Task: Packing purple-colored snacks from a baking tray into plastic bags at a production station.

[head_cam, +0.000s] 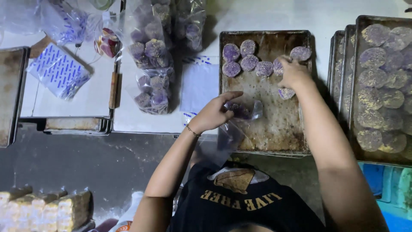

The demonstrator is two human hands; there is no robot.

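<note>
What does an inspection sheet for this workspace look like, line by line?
Surface: white table, dark floor below.
Job's things: worn baking tray holding purple cookies along its far end; clear plastic bag with a few cookies inside.
Clutter: filled cookie bags, flat empty bags, stacked trays of cookies at the right, wrapped blocks at lower left.
Grips: left hand holds the bag open; right hand picks at cookies on the tray.
Cables: nothing seen.
Surroundings: dim light; blue crate at lower right.
</note>
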